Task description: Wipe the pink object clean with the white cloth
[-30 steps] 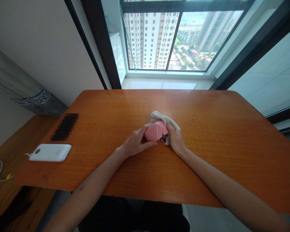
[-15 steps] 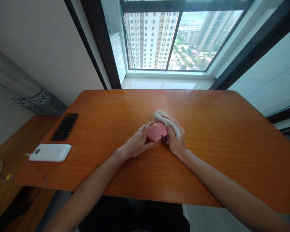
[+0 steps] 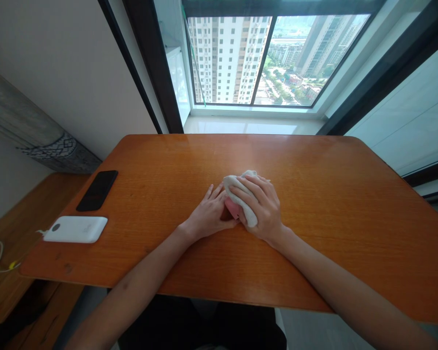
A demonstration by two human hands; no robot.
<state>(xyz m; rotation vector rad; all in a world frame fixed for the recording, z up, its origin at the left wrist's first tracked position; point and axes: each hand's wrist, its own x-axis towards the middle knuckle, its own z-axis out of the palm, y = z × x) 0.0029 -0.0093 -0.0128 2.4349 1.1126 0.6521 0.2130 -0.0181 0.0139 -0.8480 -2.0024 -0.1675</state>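
Centre of frame, on the bench [image 3: 314,184]: right hand [image 3: 264,211] presses a white cloth [image 3: 241,194] over the pink object [image 3: 232,209]; left hand [image 3: 208,214], fingers loosely curved, steadies its left side.

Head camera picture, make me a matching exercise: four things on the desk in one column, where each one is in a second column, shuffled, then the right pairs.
Things:
1. white cloth
2. pink object
3. black phone
4. white power bank

Places:
A. at the table's left edge, nearest the person, cable attached
B. under the right hand
C. between both hands, mostly hidden, left hand against it
D. left side, just beyond the white device

Pairs: 1-B, 2-C, 3-D, 4-A
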